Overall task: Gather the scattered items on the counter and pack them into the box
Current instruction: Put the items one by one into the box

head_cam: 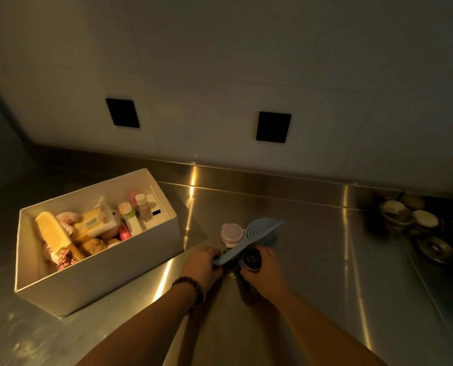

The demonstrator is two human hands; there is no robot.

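Reaching up from the bottom edge of the frame, two bare forearms, the left one wearing a dark beaded bracelet (191, 287) at the wrist. Curling around the handle end of a blue slotted utensil (249, 240), the left hand (203, 265), fingers closed on it just below centre frame. Wrapping around a dark jar with a black lid (251, 258), the right hand (262, 274), fingers bent about its side, the jar sitting just under the utensil. Standing right behind both hands and touching the utensil's edge, a small container with a pale pink lid (232, 232). Lying under everything, a stainless-steel counter (312, 260), catching bright streaks of light.

Sitting at the left of the frame, near the left hand, an open white box (98, 281), already holding a yellow case (52, 232), a yellow packet (96, 224), small white-capped bottles (140, 207) in the far compartment, and pinkish and brown items too dim to name. Resting at the far right edge of the counter, well apart from the hands, a cluster of what may be small bowls (410, 217), blurred in the dark. Showing on the tiled wall above, two black rectangular plates (272, 127).
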